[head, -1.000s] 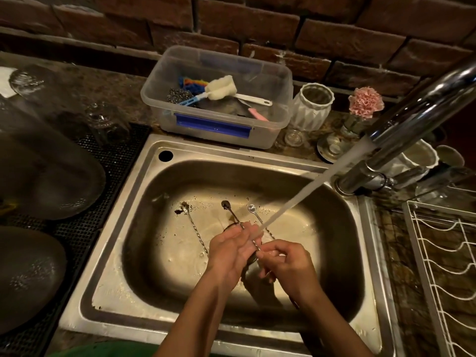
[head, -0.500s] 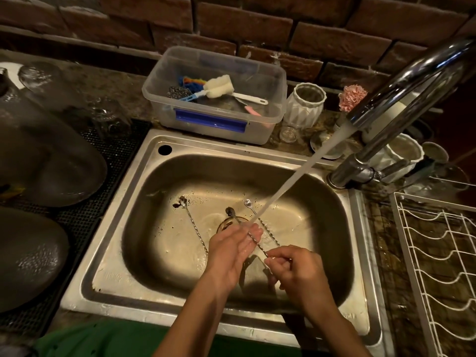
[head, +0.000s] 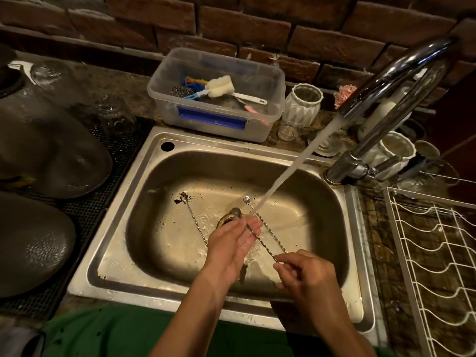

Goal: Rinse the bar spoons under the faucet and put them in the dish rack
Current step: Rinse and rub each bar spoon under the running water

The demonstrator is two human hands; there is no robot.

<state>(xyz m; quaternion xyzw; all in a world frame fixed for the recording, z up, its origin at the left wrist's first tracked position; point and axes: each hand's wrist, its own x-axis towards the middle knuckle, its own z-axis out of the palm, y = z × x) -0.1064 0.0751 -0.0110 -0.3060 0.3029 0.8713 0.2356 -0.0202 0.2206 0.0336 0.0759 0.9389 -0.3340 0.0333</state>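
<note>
So that the water hits it, I pinch one spoon in my right fingers; my left fingers lie flat under it. The rack waits right.

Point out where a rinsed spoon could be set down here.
The rack right of the sink looks bare in its visible part. The basin's front-left floor, between the left spoon and the sink wall, is free. Crowded: counter behind the faucet with jars, and the mat at left with glassware.
</note>
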